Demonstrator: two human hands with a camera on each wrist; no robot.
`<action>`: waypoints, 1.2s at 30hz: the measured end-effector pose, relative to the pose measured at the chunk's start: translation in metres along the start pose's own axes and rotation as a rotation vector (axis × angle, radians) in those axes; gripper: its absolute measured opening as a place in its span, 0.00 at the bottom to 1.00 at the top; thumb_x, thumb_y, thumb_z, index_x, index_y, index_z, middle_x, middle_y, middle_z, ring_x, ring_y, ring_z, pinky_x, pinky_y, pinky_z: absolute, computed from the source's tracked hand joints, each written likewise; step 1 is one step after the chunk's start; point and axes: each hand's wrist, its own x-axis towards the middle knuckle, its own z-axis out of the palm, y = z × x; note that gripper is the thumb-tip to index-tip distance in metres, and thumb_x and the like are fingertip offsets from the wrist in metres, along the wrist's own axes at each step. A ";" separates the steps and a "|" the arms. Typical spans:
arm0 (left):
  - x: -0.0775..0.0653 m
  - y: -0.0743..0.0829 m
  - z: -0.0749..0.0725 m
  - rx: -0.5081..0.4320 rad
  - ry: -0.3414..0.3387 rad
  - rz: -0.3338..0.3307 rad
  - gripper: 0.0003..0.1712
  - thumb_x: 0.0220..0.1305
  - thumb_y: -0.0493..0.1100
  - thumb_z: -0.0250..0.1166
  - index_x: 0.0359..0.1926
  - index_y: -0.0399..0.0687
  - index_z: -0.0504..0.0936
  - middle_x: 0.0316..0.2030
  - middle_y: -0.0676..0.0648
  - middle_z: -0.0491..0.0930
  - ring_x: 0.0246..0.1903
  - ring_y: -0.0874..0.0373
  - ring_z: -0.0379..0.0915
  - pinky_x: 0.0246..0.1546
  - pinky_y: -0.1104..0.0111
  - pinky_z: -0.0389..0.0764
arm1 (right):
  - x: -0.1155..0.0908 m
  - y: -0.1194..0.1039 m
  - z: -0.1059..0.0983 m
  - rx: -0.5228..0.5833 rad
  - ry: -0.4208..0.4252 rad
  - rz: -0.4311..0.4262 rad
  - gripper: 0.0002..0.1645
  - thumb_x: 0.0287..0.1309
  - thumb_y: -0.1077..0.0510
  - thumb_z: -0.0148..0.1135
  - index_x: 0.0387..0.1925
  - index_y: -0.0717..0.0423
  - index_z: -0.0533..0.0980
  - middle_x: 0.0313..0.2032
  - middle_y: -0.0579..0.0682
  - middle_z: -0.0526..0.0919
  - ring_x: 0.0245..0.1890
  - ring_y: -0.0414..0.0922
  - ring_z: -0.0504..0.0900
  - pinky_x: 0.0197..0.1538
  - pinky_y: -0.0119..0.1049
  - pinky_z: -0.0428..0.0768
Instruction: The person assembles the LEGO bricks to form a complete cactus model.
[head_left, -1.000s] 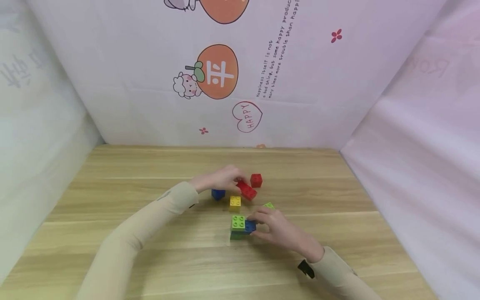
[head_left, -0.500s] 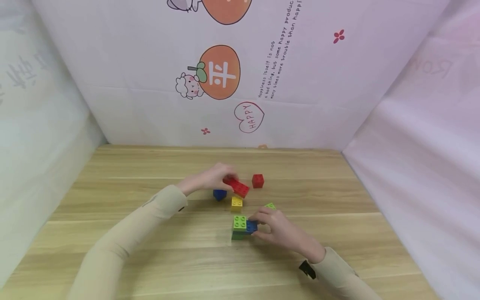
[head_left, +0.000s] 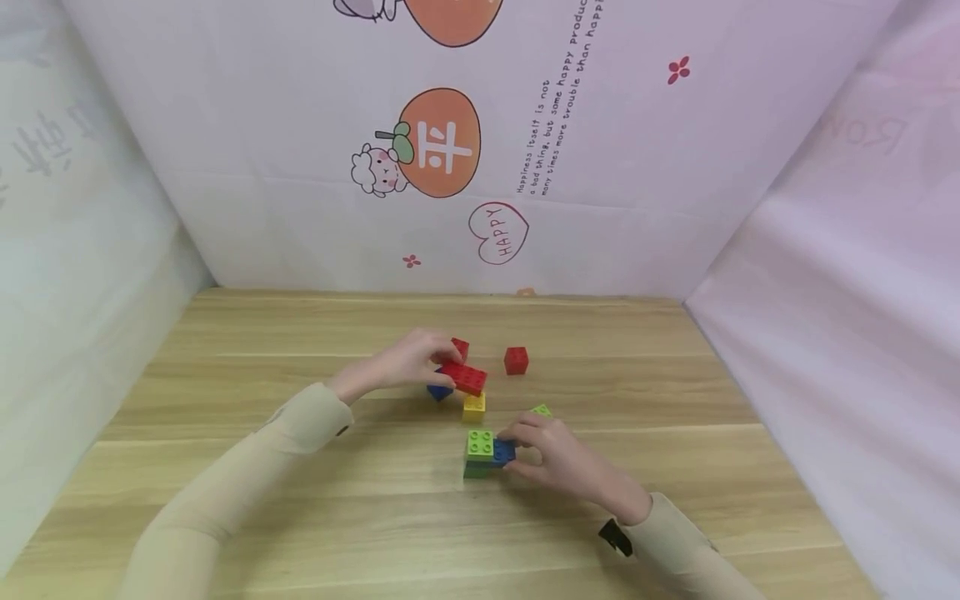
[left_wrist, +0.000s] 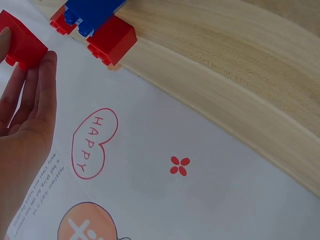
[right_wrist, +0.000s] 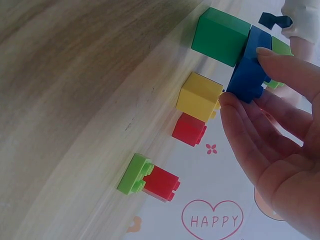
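My left hand (head_left: 411, 360) pinches a long red toy building brick (head_left: 468, 379), held over the back of the brick group. In the left wrist view the thumb and fingers grip that brick's sides. My right hand (head_left: 558, 457) holds a blue brick (right_wrist: 247, 70) between thumb and fingers. That blue brick forms the middle of a small stack, with a light green brick (head_left: 480, 445) on top and a dark green brick (right_wrist: 220, 37) beneath. A yellow brick (head_left: 473, 410) stands just behind the stack, partly overlapped by the held red one.
Two red bricks stand farther back, one (head_left: 516, 361) at the right and one (head_left: 461, 348) behind my left fingers. A dark blue brick (head_left: 439, 389) is partly hidden by that hand. Another light green brick (head_left: 542, 411) sits behind my right hand. White printed cloth (head_left: 600, 250) walls the wooden tabletop (head_left: 337, 517).
My left hand has drawn the long red brick leftward, and a red brick behind that hand has come into view. My right hand stays in place on the stack.
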 end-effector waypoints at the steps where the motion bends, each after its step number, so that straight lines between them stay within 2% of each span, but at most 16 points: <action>1: -0.002 0.000 0.000 0.001 0.006 0.001 0.18 0.56 0.44 0.75 0.46 0.44 0.85 0.44 0.46 0.85 0.41 0.58 0.81 0.47 0.67 0.85 | 0.000 0.000 0.000 0.002 0.001 0.000 0.19 0.56 0.57 0.72 0.50 0.54 0.81 0.47 0.48 0.85 0.47 0.41 0.84 0.50 0.33 0.86; 8: -0.016 0.004 -0.002 -0.026 0.039 0.022 0.16 0.55 0.42 0.75 0.44 0.44 0.85 0.41 0.48 0.85 0.39 0.60 0.81 0.45 0.67 0.85 | 0.001 -0.001 -0.002 0.009 -0.007 0.002 0.19 0.56 0.57 0.71 0.50 0.55 0.81 0.47 0.48 0.85 0.47 0.41 0.84 0.50 0.33 0.86; 21: -0.031 0.012 -0.003 -0.104 0.089 -0.056 0.14 0.55 0.41 0.75 0.43 0.46 0.83 0.41 0.48 0.86 0.42 0.57 0.83 0.49 0.59 0.86 | 0.001 -0.002 -0.002 0.009 0.000 -0.003 0.19 0.56 0.58 0.71 0.50 0.56 0.81 0.47 0.49 0.86 0.46 0.41 0.84 0.49 0.33 0.86; 30: -0.041 0.019 0.000 -0.119 0.079 -0.060 0.16 0.55 0.41 0.75 0.45 0.46 0.83 0.42 0.49 0.86 0.42 0.59 0.81 0.48 0.60 0.86 | 0.001 -0.003 -0.002 0.003 -0.006 -0.003 0.19 0.56 0.58 0.72 0.50 0.55 0.81 0.47 0.48 0.85 0.46 0.41 0.84 0.49 0.34 0.87; 36: -0.048 0.026 0.003 -0.133 0.102 -0.052 0.17 0.54 0.42 0.76 0.45 0.46 0.84 0.42 0.49 0.85 0.41 0.60 0.81 0.47 0.60 0.87 | 0.001 -0.005 -0.002 0.004 -0.010 0.015 0.19 0.56 0.57 0.72 0.50 0.54 0.81 0.47 0.47 0.85 0.46 0.40 0.83 0.50 0.34 0.86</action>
